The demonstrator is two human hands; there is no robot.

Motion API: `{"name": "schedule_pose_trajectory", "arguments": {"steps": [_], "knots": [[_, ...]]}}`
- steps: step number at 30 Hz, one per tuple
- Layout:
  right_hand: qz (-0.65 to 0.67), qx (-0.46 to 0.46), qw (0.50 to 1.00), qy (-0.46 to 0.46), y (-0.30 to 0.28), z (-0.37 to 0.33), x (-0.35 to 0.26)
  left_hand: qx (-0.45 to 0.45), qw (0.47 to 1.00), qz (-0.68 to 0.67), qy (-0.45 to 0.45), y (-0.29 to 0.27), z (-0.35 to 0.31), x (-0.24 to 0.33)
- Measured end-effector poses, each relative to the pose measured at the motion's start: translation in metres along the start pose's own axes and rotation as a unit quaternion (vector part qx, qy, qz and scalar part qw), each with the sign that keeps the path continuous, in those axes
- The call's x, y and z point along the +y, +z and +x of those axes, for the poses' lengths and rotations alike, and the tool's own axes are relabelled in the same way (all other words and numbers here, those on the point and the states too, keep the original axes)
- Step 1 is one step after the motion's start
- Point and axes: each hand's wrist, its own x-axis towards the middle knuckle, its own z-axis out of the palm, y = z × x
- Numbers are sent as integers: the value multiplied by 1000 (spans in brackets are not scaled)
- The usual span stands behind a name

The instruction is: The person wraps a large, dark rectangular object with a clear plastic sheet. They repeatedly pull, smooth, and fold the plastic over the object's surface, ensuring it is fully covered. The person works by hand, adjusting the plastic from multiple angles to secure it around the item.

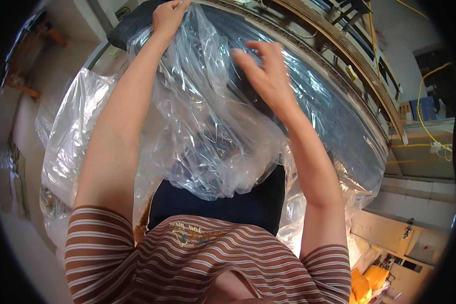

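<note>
A big sheet of clear plastic film (213, 126) is bunched in front of me, hanging down onto my lap. Far out to the left, my left hand (168, 19) is closed, its fingers pinching the upper edge of the film. My right hand (267, 73) hovers over the film with fingers apart, slightly blurred, holding nothing. Beneath the plastic lies a long dark padded-looking piece (324, 109), which shows through the film on the right. Its dark end (129, 28) sticks out bare near my left hand. Folds hide most of what is under the middle.
Along the far side runs a long wooden-edged rail (339, 43) with a metal frame behind it. Yellow cords (421, 109) hang at the right. Cabinets (380, 228) and orange-yellow bundles (367, 283) are at lower right. More loose plastic (71, 137) spreads at the left.
</note>
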Motion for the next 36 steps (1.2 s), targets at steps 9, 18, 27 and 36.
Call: {"name": "schedule_pose_trajectory", "arguments": {"steps": [9,18,27,36], "knots": [[499,-180,732,428,-45,-10,1,-10,996,-85,14,-4,2,0],[668,-121,674,-291,-257,-175,-15,-33,997,-70,21,2,4,5],[520,462,714,-73,-396,-314,72,14,999,-30,-37,-4,47,-78],[-65,299,852,425,-336,-370,160,-134,979,150,24,-51,31,-76]]}}
